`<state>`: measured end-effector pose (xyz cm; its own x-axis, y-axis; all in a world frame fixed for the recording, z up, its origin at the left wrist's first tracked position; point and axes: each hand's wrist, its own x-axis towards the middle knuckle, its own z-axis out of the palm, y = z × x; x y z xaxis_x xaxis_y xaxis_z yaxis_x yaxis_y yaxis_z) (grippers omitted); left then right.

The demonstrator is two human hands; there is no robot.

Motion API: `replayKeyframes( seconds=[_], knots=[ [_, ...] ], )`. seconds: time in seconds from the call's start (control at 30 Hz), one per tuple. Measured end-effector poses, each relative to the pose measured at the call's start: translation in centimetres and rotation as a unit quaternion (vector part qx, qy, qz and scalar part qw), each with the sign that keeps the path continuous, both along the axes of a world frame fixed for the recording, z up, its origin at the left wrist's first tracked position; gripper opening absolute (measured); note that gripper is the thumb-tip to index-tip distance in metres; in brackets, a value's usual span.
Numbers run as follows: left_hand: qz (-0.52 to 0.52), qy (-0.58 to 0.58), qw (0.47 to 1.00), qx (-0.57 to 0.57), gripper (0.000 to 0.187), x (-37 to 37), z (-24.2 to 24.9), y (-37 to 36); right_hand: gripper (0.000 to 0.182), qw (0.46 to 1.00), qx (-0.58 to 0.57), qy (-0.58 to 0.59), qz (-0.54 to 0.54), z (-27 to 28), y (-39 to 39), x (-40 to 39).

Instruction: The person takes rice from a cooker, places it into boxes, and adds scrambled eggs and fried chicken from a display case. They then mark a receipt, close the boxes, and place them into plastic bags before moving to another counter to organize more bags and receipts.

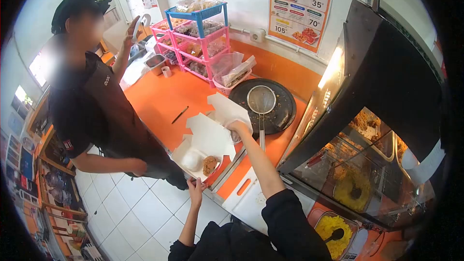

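My left hand [195, 191] grips the near edge of an open white takeaway box [181, 150], fingers closed on its rim. Inside lie a white mound of rice [192, 160] and a piece of fried chicken [210, 165]; the raised lid leans away behind them. Just beyond, my right hand [237, 126] reaches down at a second open white box [227, 108], whose lid stands up at the back. Fingers of that hand are mostly hidden, and I cannot tell what they hold.
A sieve [261, 100] lies on a round black tray [285, 108]. Right stands a glass food warmer [348, 164]; a white cutting board [246, 203] lies before it. A co-worker [106, 92] stands left. Stacked baskets [203, 43] and a pen [180, 114] are on the orange counter [159, 101].
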<state>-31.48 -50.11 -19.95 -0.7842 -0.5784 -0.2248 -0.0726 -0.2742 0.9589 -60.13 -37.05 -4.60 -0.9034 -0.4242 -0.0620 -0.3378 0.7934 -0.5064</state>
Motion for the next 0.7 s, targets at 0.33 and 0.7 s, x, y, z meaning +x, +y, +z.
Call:
replayKeyframes(
  seconds=[0.33, 0.7],
  knots=[
    [-0.018, -0.06, 0.997, -0.037, 0.052, 0.0, 2.2, -0.3, 0.02, 0.943, -0.266, 0.195, 0.049, -8.5, 3.7, 3.3],
    [-0.069, -0.056, 0.99, 0.108, 0.031, 0.0, 3.7, 0.5, 0.023, 0.991, -0.033, -0.029, 0.126, -15.9, -1.1, 11.1]
  ],
)
